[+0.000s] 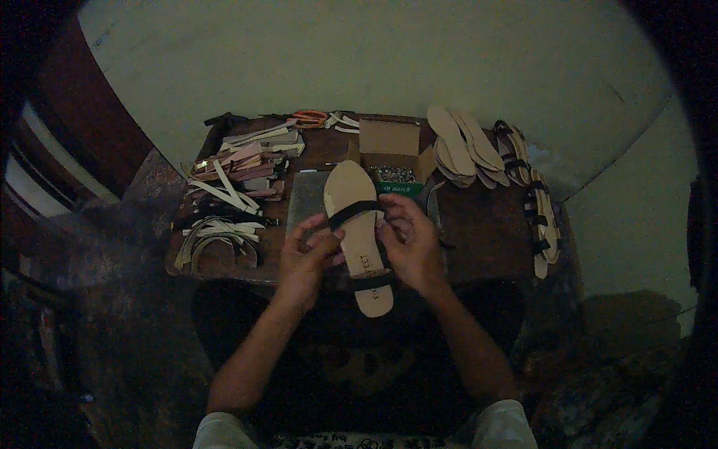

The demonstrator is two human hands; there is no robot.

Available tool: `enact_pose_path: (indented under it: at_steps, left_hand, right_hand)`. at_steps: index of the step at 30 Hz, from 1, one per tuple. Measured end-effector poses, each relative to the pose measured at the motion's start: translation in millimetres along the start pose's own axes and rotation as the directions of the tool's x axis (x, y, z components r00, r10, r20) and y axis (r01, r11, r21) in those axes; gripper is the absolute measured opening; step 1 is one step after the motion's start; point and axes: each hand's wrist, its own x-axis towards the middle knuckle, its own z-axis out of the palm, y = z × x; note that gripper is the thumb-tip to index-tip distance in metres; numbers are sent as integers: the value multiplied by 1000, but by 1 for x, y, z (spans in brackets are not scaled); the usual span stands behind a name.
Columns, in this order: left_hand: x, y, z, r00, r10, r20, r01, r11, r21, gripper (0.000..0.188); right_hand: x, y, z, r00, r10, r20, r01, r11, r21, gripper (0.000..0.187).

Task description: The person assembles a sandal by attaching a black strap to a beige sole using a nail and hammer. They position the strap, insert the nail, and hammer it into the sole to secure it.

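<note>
A tan sandal sole (351, 196) lies lengthwise over the near edge of a small wooden table (479, 224). A black strap (353, 212) crosses its front part and a second black strap (368, 282) crosses near the heel. My left hand (305, 258) pinches the left end of the front strap at the sole's left edge. My right hand (410, 243) grips the sole's right edge where that strap meets it. Both forearms come up from the lower edge.
An open cardboard box (389, 144) with small metal nails stands behind the sole. Piles of strap pieces (243, 168) and curved strips (213, 236) lie at the left. Stacked tan soles (460, 146) and finished strapped sandals (542, 217) lie at the right. Orange-handled scissors (309, 117) rest at the far edge.
</note>
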Motion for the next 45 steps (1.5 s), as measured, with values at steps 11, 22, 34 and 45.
enact_pose_path:
  at_steps: [11,22,34,45]
  left_hand:
    - [-4,-5,7,999,54,2,-54,997,52,55]
    - [-3,-8,4,986,163,-24,-161,983,84,45]
    - [-5,-5,8,1000,21,-15,-20,995,100,46]
    - [-7,2,8,992,-34,120,6,973,229,66]
  right_hand:
    - [3,1,-7,993,88,78,-98,985,144,28]
    - [6,1,-13,987,107,121,-134,960,244,26]
    - [7,9,-13,988,100,119,-125,967,222,30]
    - [10,9,-20,980,138,143,-167,961,218,33]
